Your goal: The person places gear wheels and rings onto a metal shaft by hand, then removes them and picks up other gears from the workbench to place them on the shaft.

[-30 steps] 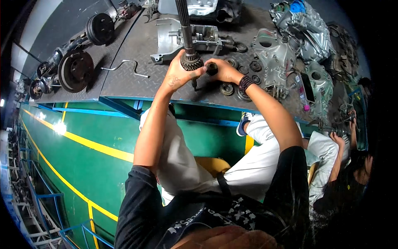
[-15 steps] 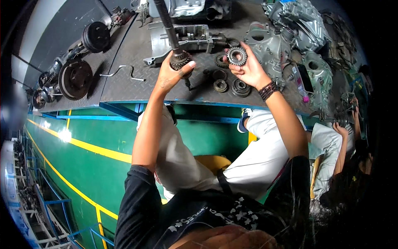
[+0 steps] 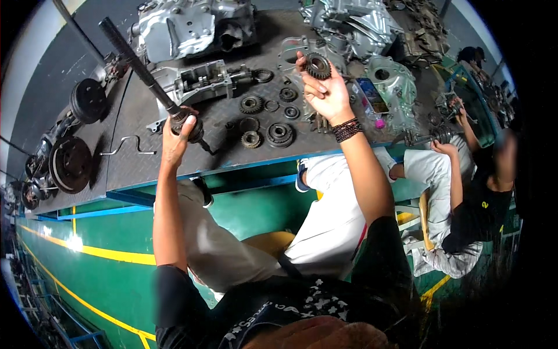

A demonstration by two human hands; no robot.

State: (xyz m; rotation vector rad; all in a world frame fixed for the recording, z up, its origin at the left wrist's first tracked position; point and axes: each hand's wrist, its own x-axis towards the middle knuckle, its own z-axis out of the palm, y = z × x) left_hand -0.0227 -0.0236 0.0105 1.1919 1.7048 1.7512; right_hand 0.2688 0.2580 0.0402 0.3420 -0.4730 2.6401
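Observation:
My left hand (image 3: 176,139) is closed around the geared lower part of a long dark transmission shaft (image 3: 139,65). The shaft leans up to the left over the bench, its splined end in the air and its thin lower end near the bench top. In my raised right hand (image 3: 328,96) a toothed gear ring (image 3: 310,68) is gripped by fingers and thumb, its open face tilted toward me. Between my hands several loose gears and rings lie on the bench, among them a stacked gear (image 3: 279,134), a small gear (image 3: 251,139) and a wider gear (image 3: 251,104).
Behind the shaft sits an open gearbox housing (image 3: 203,81), with a larger silver casing (image 3: 186,29) beyond. A bent rod (image 3: 129,139) and brake drums (image 3: 71,164) are at the left. A phone (image 3: 372,96) lies by a casing half (image 3: 390,81). Another person (image 3: 465,186) works at the right.
The view has swung, so the bench things appear farther left. My right hand has lifted the gear away from the loose gears and tilted it. The shaft leans more to the left.

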